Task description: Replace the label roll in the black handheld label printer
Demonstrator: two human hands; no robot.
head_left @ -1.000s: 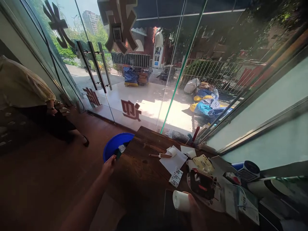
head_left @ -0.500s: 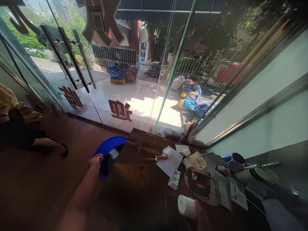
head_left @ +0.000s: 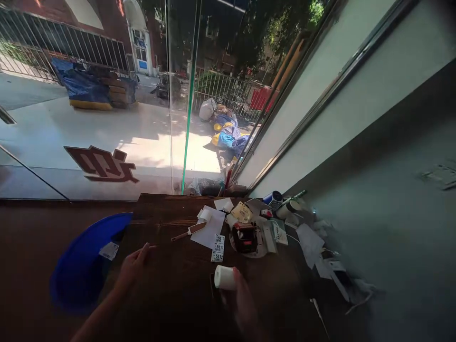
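Note:
My right hand (head_left: 245,299) is closed around a white paper roll (head_left: 225,278), held low over the dark wooden table. My left hand (head_left: 132,268) hovers over the table's left part, thumb and fingers pinched together; what they hold, if anything, is too small to make out. Above the roll lies a strip of white labels (head_left: 218,248) printed 5010, 5011 and 5012. A brown-handled knife (head_left: 188,232) rests partly on a white paper sheet (head_left: 213,222), between my hands and the window.
Left of the table stands a blue tub (head_left: 76,266) with a labelled dark item in it. A black-and-red device (head_left: 244,237), a yellowish packet (head_left: 242,212), a blue cylinder (head_left: 273,199) and loose papers (head_left: 311,244) crowd the right side. A glass front (head_left: 153,137) rises behind the table.
The view has swung right, and the person at the left is out of sight. My left hand has moved from the blue tub to over the table. My right hand still holds the roll.

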